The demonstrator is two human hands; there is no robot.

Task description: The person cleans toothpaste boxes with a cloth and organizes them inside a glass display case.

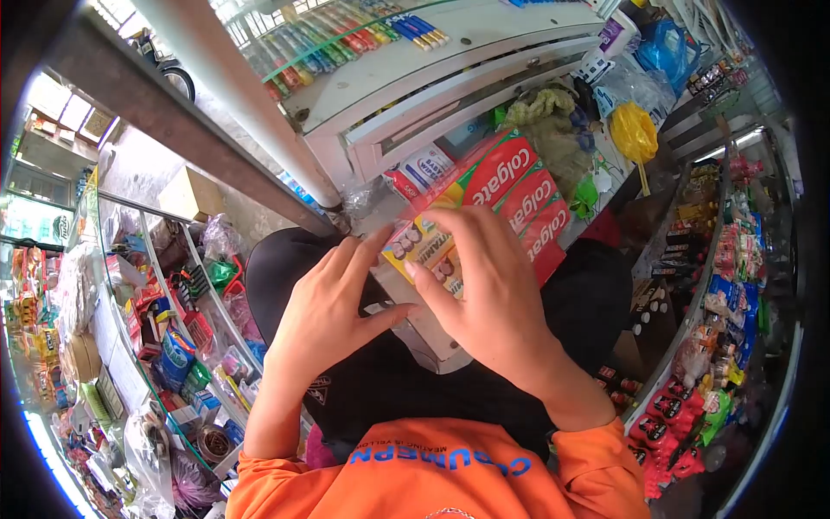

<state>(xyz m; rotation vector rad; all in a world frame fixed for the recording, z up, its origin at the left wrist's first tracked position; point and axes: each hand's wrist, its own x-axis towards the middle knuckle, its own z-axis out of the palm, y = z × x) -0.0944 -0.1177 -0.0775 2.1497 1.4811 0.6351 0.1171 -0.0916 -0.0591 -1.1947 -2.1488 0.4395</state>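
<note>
My left hand (333, 311) is stretched out with the thumb apart, its fingertips near the left edge of a yellow box (415, 240) printed with faces and the word "VITAMIN". Over the right part of that box, my right hand (497, 294) curves with thumb and fingers apart; whether it touches the box is hard to see. Neither hand visibly grips anything. Beyond my right hand are several red Colgate boxes (510, 177) side by side, partly hidden by it. A pack of baby wipes (422, 169) lies just behind the yellow box.
A glass-topped display counter (372, 82) with rows of pens stands ahead, beside a white post (246, 104). Crowded glass cases (177, 346) flank me on the left, with hanging snack packets (726, 285) on the right. A yellow plastic bag (634, 132) sits at back right.
</note>
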